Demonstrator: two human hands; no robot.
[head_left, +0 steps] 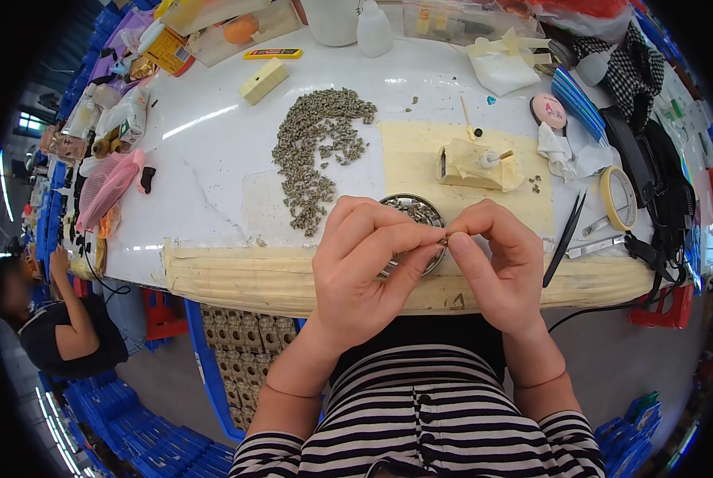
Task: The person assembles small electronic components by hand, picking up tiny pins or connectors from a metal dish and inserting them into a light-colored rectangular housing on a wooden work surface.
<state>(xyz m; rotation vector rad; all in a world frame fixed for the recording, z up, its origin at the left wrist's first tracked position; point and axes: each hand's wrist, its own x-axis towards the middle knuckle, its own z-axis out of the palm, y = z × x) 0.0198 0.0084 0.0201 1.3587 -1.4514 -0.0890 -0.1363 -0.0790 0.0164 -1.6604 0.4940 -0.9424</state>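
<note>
Over the front edge of the table my left hand (360, 267) and my right hand (500, 267) meet, thumbs and forefingers closed in a pinch. Between the fingertips is a tiny metal part (444, 240), mostly covered by them. Right behind and under the fingers sits a round metal dish (437, 209) with small silvery parts in it, partly hidden by my hands. A large heap of small grey metal parts (304, 131) spreads over the white table, left of the dish. Beyond my right hand stands a block wrapped in masking tape (464, 166), with a small white-capped container set in it.
Black tweezers (566, 239) and a tape roll (617, 199) lie to the right. A cream block (263, 81) is at the back. Padded tape lines the table's front edge (237, 275). Below it, a blue crate (207, 362) holds metal pieces. Another person (70, 327) sits at left.
</note>
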